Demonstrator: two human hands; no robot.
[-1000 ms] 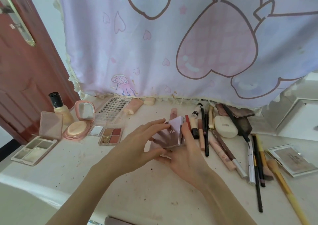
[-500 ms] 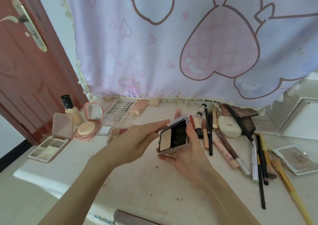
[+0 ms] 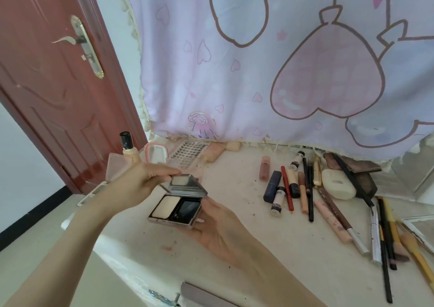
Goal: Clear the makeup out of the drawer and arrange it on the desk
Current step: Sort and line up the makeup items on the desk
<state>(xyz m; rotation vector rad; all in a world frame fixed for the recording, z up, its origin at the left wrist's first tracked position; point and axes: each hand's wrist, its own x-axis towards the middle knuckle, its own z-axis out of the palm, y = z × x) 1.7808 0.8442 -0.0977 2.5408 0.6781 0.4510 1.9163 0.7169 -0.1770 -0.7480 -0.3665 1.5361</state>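
Leftmost, one foundation bottle [image 3: 128, 151] stands by the door, near one pink mirror compact [image 3: 156, 152] and one lash tray [image 3: 189, 152]. Next, the left hand [image 3: 143, 184] pinches the raised lid of one open powder compact [image 3: 179, 204], held above the desk [image 3: 234, 248], its base resting in the right hand's [image 3: 219, 227] curled fingers. Overbending the hinge could snap it; a tilt could spill powder. Rightward lie roughly a dozen lipsticks and pencils [image 3: 303, 191].

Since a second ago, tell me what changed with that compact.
The powder compact, closed between both hands, has been opened: the left hand lifted its lid back while the right hand kept its grip under the base. The pencils and tubes on the desk stayed put.
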